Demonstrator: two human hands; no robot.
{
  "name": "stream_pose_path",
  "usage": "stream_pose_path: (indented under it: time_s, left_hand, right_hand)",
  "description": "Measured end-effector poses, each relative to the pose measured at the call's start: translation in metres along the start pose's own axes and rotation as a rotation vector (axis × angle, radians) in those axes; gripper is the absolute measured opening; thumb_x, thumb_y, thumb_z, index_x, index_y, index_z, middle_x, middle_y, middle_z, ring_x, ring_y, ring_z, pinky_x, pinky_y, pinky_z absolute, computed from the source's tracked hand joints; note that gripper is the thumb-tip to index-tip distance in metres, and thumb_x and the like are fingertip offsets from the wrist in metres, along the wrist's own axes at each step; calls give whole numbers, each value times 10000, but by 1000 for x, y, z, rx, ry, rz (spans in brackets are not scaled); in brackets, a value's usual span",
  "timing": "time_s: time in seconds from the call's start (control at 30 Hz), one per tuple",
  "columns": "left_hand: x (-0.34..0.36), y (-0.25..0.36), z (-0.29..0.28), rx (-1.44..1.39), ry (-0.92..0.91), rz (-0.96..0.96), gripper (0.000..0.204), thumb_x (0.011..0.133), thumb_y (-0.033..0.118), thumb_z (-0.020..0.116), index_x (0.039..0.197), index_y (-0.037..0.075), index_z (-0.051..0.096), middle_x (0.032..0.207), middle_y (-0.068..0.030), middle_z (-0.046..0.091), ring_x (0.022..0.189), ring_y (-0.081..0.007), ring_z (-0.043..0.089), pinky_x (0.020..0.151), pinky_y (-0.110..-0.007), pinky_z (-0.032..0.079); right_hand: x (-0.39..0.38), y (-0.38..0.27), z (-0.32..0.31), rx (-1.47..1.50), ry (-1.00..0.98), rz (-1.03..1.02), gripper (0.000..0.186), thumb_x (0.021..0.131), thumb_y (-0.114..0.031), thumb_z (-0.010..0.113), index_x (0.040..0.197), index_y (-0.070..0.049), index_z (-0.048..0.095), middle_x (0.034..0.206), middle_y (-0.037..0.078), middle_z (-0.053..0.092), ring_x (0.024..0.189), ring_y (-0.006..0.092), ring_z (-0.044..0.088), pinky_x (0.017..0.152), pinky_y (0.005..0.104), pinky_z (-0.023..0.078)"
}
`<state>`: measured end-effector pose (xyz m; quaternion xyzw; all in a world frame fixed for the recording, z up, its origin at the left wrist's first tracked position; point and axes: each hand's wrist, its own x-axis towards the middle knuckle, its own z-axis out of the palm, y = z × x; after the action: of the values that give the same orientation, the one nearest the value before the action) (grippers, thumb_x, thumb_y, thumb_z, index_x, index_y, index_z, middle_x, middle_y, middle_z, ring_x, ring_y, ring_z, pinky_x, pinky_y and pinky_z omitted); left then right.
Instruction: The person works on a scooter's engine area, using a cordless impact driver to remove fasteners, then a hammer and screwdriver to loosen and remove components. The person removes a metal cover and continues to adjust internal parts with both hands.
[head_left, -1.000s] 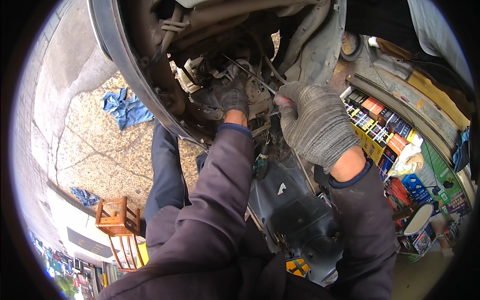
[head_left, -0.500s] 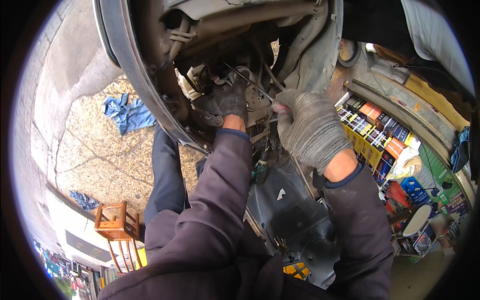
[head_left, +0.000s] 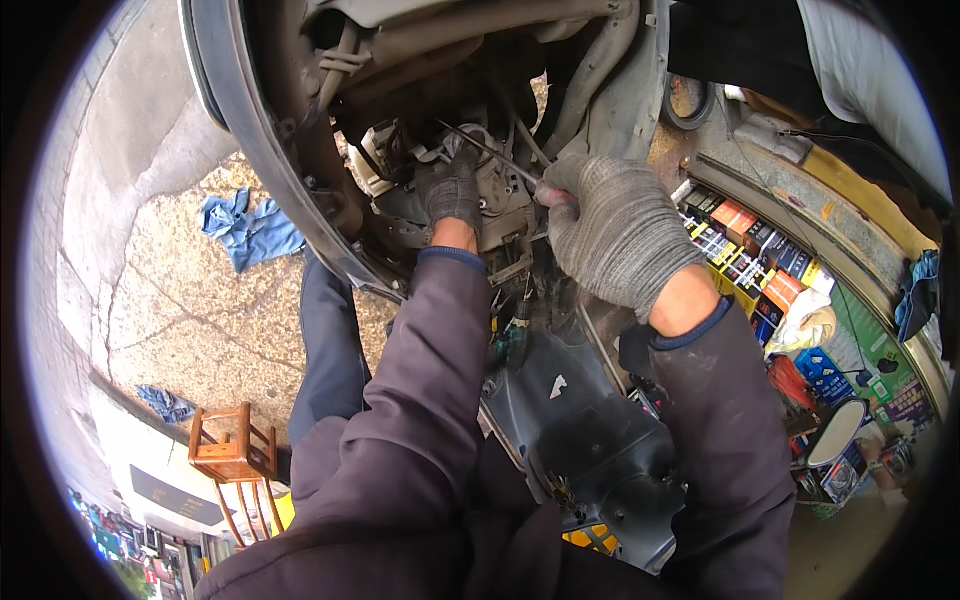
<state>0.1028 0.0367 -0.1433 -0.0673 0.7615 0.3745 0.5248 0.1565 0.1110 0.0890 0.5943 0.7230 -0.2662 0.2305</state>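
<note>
Screwdriver [head_left: 490, 153] is slanting among grimy metal parts [head_left: 505, 215]; my right grip [head_left: 620, 235] is clasping reddish handle [head_left: 556, 196]. Left grip [head_left: 450, 195] is sitting near tip [head_left: 442, 123], hold unclear. Straight, steady push is probably serving me best.

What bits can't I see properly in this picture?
All in the head view:
Tool handle: mostly hidden by the gloved right hand.
Left hand: its fingertips are lost among dark parts.
Big curved panel: cut off by the top edge.
Faraway things, lower left: too small and blurred.
</note>
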Motion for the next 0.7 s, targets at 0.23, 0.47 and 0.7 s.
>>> stream_pose_path:
  time_s: [0.23,0.47,0.7]
  left_hand:
    - [2,2,1,-102,-47,47,753,660,222,862,1245,-102,516,1172,-164,633,1029,-270,611,926,-332,461]
    - [12,-8,4,-94,-42,14,912,661,384,873,1325,-103,481,1287,-205,588,1181,-306,550,1022,-337,404]
    - [51,-41,13,156,2,37,635,788,310,799,1240,-68,563,1118,-146,677,969,-253,638,822,-345,510]
  right_hand:
    - [8,-6,-7,-50,-37,21,132,820,-113,620,897,-28,686,805,238,658,833,397,654,730,449,524]
    - [35,-9,-26,-162,-131,-30,161,813,-129,663,924,-25,715,809,212,676,765,347,674,698,397,534]
    - [30,-18,-41,-144,-82,-100,206,834,-195,651,898,-11,719,815,219,679,826,366,679,739,418,549]
